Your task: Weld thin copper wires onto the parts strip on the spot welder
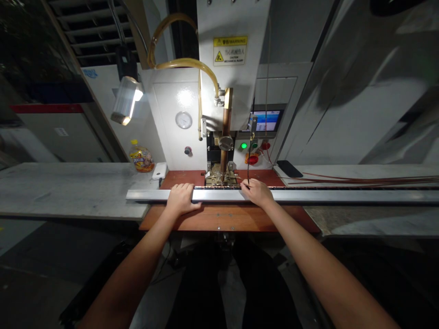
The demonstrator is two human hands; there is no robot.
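Note:
A long silvery metal bar [219, 195] lies crosswise in front of the machine's brass-coloured fixture [216, 176]. My left hand [181, 197] is closed over the bar near its left end, fingers on the far side and thumb along the near side. To the right of the fixture, my right hand [258, 192] rests against the bar with its fingers pinched together. A thin black cord [249, 160] runs down into those fingertips, and its lower end is hidden by them. Above the fixture stands a copper-coloured vertical rod [225, 157].
A brown work plate [226, 218] lies under the bar. At left, a drink bottle [141, 157] and a small white device [159, 171] stand on the side table [85, 192]. A phone [290, 168] and several thin brown strips [360, 179] lie right. A lamp [126, 100] hangs upper left.

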